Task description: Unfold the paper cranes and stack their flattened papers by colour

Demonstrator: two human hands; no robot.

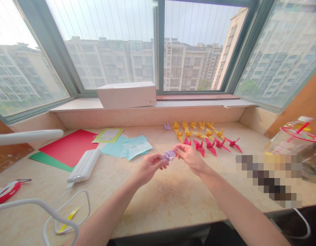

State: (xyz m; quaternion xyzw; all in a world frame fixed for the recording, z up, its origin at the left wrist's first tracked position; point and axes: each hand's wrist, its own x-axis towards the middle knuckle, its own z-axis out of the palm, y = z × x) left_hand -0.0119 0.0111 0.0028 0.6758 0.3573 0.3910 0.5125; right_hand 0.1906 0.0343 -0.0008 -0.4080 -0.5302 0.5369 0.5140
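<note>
Between my two hands is a small purple origami crane (169,155), partly covered by the fingers. My left hand (152,165) is closed on its left side, thumb on top. With thumb and forefinger, my right hand (186,155) pinches its right end. Just beyond the right hand stand rows of folded paper cranes: red cranes (211,147) in front, yellow cranes (199,134) behind them. One purple crane (167,126) sits at the left end of the back row.
Light blue paper (137,147), a yellow-green packet (108,135) and red sheets (71,147) lie left. Nearer are a white power bank (84,165), a looping cable (87,201) and a red-and-white object (8,192). A plastic cup (286,143) stands right; a white box (127,95) rests on the sill.
</note>
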